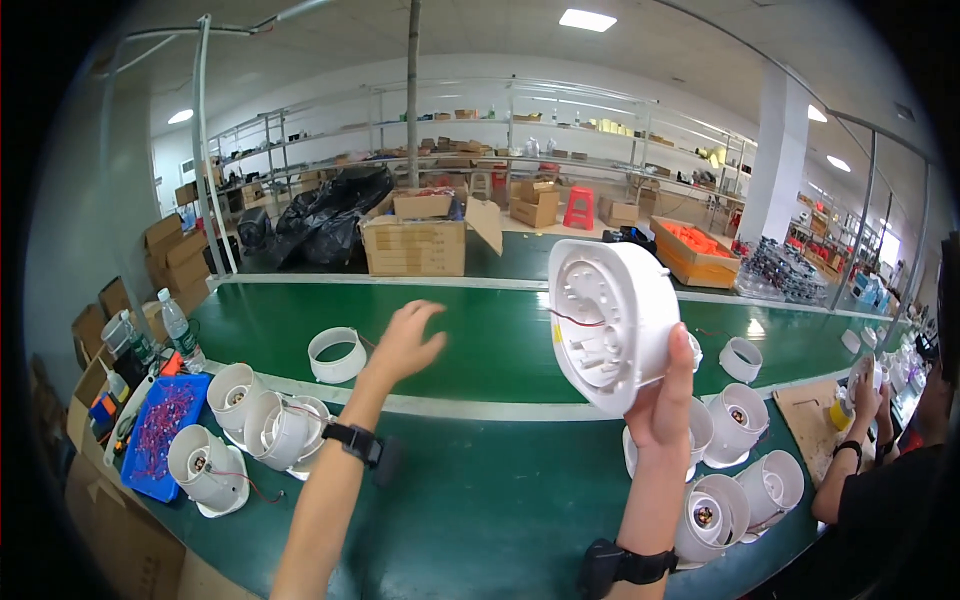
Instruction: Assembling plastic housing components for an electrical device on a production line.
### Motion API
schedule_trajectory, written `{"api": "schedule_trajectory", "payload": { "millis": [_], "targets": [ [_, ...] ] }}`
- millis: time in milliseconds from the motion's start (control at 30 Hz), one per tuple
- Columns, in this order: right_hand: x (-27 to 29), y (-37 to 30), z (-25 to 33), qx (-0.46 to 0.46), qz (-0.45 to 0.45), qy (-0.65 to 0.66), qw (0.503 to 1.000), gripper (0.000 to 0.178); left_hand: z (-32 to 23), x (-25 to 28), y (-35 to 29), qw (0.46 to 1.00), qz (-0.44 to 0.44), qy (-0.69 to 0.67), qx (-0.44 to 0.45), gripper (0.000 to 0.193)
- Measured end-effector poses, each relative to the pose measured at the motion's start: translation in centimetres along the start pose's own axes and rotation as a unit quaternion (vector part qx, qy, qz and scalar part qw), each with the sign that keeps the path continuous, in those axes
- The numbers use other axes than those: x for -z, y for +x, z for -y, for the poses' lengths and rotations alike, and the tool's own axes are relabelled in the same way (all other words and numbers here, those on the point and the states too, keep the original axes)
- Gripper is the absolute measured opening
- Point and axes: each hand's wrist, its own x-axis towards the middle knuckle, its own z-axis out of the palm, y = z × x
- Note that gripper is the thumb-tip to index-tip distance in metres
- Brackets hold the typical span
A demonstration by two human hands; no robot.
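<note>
My right hand (664,405) grips a white plastic housing (606,325) and holds it up on edge above the bench. The housing's inner face, with round posts and a thin red wire, is turned to the left. My left hand (408,338) is over the green belt (480,345), fingers apart, holding nothing. Just left of it, a white plastic ring (338,356) rests on the belt. White cup-shaped housings (272,428) with wires stand on the bench beside my left forearm. More cup-shaped housings (712,515) stand to the right of my right forearm.
A blue tray (165,435) of small wired parts and a clear bottle (177,322) are at the left. Another white ring (741,359) lies on the belt. At the right, a co-worker (890,470) handles a white part beside a brown board (808,420). Cardboard boxes (413,247) stand beyond.
</note>
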Motion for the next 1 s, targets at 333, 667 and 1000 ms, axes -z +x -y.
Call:
{"api": "schedule_trajectory", "payload": {
  "millis": [333, 667, 1000],
  "targets": [
    [-2.3, -0.4, -4.2, -0.113, 0.064, 0.342, 0.931, 0.08, -18.2, 8.6, -2.6, 0.932, -0.003, -0.361, -0.009, 0.054],
    [-2.5, -1.9, -6.3, -0.134, 0.146, 0.381, 0.903, 0.07, -18.2, 11.4, -4.5, 0.964, 0.008, -0.25, -0.092, 0.058],
    [3.2, -1.6, -7.1, -0.157, 0.084, 0.465, 0.867, 0.076, -18.5, 12.2, -5.0, 0.965, -0.051, -0.241, -0.095, 0.034]
  ]
}}
